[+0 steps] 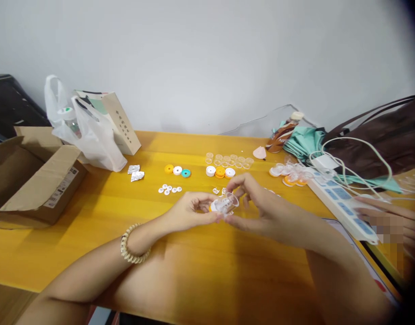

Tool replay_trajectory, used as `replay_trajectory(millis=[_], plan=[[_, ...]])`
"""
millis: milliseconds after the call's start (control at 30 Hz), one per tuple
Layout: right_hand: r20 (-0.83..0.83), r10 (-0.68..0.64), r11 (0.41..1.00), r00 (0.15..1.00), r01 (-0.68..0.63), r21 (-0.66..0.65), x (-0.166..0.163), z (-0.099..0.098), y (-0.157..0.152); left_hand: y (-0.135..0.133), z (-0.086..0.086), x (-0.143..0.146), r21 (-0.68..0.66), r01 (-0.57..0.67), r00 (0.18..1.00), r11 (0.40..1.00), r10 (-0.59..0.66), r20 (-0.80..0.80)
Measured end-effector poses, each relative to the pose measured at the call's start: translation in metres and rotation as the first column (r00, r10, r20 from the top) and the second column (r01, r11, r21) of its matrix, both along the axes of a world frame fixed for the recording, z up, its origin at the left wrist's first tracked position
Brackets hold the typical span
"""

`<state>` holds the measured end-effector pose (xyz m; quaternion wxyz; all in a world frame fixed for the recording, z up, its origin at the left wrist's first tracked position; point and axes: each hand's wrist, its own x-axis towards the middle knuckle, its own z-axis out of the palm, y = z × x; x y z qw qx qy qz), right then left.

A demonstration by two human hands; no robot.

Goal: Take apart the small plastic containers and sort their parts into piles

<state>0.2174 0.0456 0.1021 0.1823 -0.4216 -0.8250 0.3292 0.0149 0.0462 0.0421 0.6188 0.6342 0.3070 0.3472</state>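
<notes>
My left hand (pixel 193 211) pinches a small white and orange cap (pixel 213 207) between thumb and fingers. Joined to it or held against it is a clear plastic cup (pixel 231 202), tilted to the right, with whitish parts inside. Around that cup the thumb and forefinger of my right hand (pixel 253 203) are closed. Just beyond my hands lie small white crown-shaped pieces (pixel 216 191), partly covered by the right hand. Further back are white and orange ring caps (pixel 220 171) and a group of clear cups (pixel 233 160). Small white discs (pixel 169 190) lie left of my hands.
Orange, white and teal caps (pixel 177 170) and foil packets (pixel 136 173) lie left of centre. A cardboard box (pixel 63 185) and plastic bag (pixel 99 140) stand left. Capped cups (pixel 288 174), a power strip (pixel 342 207) and another person's hand (pixel 393 216) are right.
</notes>
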Motion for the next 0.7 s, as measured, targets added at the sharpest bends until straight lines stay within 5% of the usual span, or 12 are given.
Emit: replay_trajectory(millis=[267,433,700], plan=[[0.025,0.081,0.996,0.996,-0.08,-0.034,-0.004,0.0011,0.0015,0.0027,-0.0052,-0.0012,-0.032,0.024,0.999,0.999,-0.023,0.032],[0.039,0.0,0.999,0.999,0.002,-0.036,-0.0061,-0.0025,0.0026,0.0032,-0.0065,0.0002,-0.094,0.034,0.999,0.995,-0.03,0.039],[0.024,0.301,0.954,0.953,-0.301,0.007,0.0002,0.0062,-0.0012,0.0065,-0.0061,-0.0078,-0.19,0.243,0.968,0.951,-0.224,0.117]])
